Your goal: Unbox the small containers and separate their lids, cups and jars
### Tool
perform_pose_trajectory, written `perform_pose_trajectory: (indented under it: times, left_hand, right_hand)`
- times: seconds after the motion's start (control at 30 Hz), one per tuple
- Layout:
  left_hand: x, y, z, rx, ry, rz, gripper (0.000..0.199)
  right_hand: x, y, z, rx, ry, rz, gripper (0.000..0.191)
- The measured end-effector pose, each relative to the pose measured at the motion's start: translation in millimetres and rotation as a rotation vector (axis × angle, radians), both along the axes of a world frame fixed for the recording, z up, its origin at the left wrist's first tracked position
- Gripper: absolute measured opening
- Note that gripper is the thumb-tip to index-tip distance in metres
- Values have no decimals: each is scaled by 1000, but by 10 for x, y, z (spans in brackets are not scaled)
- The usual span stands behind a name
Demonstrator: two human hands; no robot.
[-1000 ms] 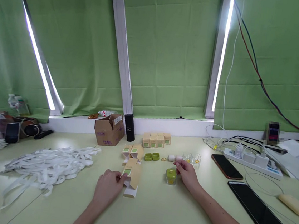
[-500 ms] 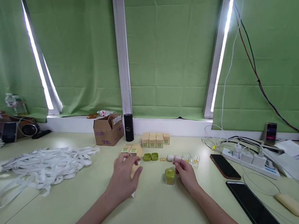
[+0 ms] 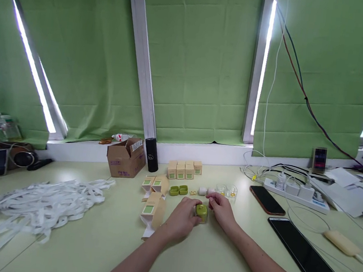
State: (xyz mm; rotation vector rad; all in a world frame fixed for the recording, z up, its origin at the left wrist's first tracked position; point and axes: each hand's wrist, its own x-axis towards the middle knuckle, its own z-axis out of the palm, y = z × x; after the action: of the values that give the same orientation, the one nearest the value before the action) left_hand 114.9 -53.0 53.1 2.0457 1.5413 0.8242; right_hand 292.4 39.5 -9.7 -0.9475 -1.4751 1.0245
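A person's left hand (image 3: 182, 218) grips a small clear container with a green lid (image 3: 201, 212), fingers curled around its left side on a pale green table (image 3: 219, 262). The right hand (image 3: 221, 210) hovers just beside it, fingertips bunched near two small white cylinders (image 3: 206, 191); whether they pinch anything cannot be told. To the left of the container lies an opened cardboard carton with a green square label (image 3: 152, 210), two more opened cartons (image 3: 155, 183) beyond it. Two small green trays (image 3: 178, 190) sit in the middle, with four closed tan cartons (image 3: 184, 170) standing behind them. A heap of white straps (image 3: 52, 202) spreads at left; two dark-screened phones (image 3: 306, 250) lie at right.
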Motion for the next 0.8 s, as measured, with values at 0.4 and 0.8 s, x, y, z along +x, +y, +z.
perform_pose_trajectory:
  times: [0.4, 0.8]
  left_hand:
    - [-71, 57, 61, 40, -555, 74, 45]
    - [4, 89, -71, 141, -552, 169, 47]
  right_hand:
    - [-45, -240, 136, 219, -41, 111, 33]
    - [-157, -505, 274, 376, -89, 102, 51]
